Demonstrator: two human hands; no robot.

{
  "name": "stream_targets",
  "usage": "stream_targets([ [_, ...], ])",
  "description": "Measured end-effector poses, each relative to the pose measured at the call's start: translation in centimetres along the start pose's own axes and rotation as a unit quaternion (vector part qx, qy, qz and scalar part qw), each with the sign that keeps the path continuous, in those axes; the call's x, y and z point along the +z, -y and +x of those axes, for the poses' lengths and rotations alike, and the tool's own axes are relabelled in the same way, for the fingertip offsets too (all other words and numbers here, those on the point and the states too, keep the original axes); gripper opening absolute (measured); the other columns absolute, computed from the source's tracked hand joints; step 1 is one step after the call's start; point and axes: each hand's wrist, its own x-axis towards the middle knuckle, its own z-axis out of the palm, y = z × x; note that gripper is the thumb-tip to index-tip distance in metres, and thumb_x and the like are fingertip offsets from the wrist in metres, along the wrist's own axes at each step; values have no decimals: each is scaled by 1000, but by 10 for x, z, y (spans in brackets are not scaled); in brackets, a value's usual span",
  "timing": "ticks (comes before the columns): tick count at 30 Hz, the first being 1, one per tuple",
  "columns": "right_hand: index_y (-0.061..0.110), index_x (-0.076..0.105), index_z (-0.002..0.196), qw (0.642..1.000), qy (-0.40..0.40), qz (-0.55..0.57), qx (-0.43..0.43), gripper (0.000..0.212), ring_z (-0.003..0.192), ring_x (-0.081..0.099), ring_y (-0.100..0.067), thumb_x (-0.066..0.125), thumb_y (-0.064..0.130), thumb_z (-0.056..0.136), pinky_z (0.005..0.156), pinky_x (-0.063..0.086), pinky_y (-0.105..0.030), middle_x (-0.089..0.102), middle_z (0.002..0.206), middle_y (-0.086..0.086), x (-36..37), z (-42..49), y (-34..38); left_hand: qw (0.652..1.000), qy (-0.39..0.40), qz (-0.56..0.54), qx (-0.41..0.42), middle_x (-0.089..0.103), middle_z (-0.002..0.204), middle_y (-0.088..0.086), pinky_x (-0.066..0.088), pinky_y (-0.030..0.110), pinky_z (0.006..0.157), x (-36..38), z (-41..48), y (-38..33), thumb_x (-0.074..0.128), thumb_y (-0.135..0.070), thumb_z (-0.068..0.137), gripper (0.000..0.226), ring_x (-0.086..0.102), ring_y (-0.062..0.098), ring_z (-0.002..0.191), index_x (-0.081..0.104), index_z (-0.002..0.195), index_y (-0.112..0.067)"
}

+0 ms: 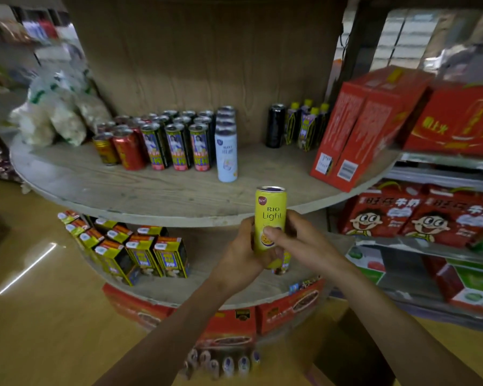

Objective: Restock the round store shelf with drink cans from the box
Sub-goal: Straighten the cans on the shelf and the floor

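**Two hands on one yellow can at the shelf front**

Both forearms reach in from the bottom edge and meet on a single yellow can [270, 215]. The left hand [241, 252] wraps the can's lower left side, fingers curled behind it. The right hand [299, 243] grasps it from the right, thumb pressed flat on the label.

The can is upright, in the air, just in front of the rim of the round shelf [151, 201]. It does not touch the board.

Below the arms, several can tops [229, 364] show, blurred, with the brown box [346, 346] to their right.

Noted on the top tier:
- red cans [129, 150] to the left
- rows of dark cans [179, 146] with a figure label
- a file of pale blue cans [226, 157] just beside them
- a black can [275, 126] further right
- red cartons [357, 129] at the right edge

Yellow-and-black cartons [145, 254] stand on the lower tier.
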Motion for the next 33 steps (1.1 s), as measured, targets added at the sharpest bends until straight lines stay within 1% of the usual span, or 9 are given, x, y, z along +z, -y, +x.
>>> stream_targets([
  [4, 32, 55, 126, 1000, 7, 5, -20, 51, 101, 67, -2, 73, 52, 83, 90, 57, -36, 70, 112, 12, -15, 34, -8, 999, -29, 19, 3, 69, 114, -15, 58, 42, 90, 1, 35, -4, 80, -23, 84, 64, 67, 0, 104, 44, 137, -29],
  [7, 34, 56, 126, 1000, -1, -9, -25, 50, 99, 66, 1, 74, 50, 82, 88, 56, -32, 70, 111, 16, -28, 64, -13, 998, -55, 43, 1, 67, 113, -21, 60, 42, 87, 1, 64, -7, 80, -33, 81, 64, 65, -4, 103, 44, 134, -36],
  [9, 32, 56, 126, 999, 0, -7, -34, 50, 100, 66, 1, 75, 46, 83, 89, 55, -31, 70, 111, 15, -36, 85, -15, 996, -70, 50, 1, 68, 112, -19, 60, 40, 85, 2, 83, -7, 81, -29, 82, 63, 66, -1, 102, 45, 133, -35],
  [13, 31, 55, 129, 999, 15, -12, -46, 48, 104, 64, -3, 75, 40, 86, 87, 53, -28, 67, 114, 14, -47, 127, -20, 994, -86, 73, 3, 69, 113, -14, 58, 25, 81, 1, 121, -8, 79, -28, 85, 65, 66, -4, 99, 42, 137, -38],
  [16, 28, 52, 134, 998, 12, -18, -57, 53, 107, 63, -5, 75, 37, 87, 88, 50, -27, 66, 118, 12, -53, 157, -27, 993, -98, 67, -2, 69, 116, -12, 59, 33, 86, 4, 147, -4, 77, -29, 85, 65, 66, -2, 103, 41, 137, -40],
  [21, 26, 53, 132, 998, 18, -2, -64, 51, 107, 64, -7, 76, 29, 86, 90, 51, -29, 67, 118, 10, -55, 196, -44, 985, -140, 103, -8, 67, 112, -8, 54, 44, 91, 10, 184, 10, 75, -29, 84, 56, 66, 13, 104, 42, 129, -29],
  [26, 26, 55, 131, 997, 5, 15, -70, 53, 108, 64, -7, 78, 28, 84, 95, 52, -33, 68, 119, 9, -52, 229, -53, 980, -163, 114, -9, 59, 117, -7, 49, 33, 92, 9, 210, 17, 71, -25, 92, 56, 60, 15, 110, 40, 138, -22],
  [29, 31, 55, 129, 997, 7, 22, -70, 53, 109, 64, -6, 78, 30, 82, 99, 51, -37, 68, 119, 12, -50, 246, -56, 973, -191, 125, -24, 63, 127, 1, 46, 29, 89, 6, 227, 25, 73, -28, 90, 57, 60, 17, 113, 42, 137, -20],
  [33, 36, 51, 130, 997, 4, 46, -63, 70, 111, 65, -8, 74, 53, 66, 101, 51, -44, 68, 120, 12, -47, 271, -61, 964, -223, 137, -34, 66, 124, 3, 51, 37, 93, 6, 245, 38, 77, -30, 85, 55, 63, 21, 114, 48, 131, -20],
])
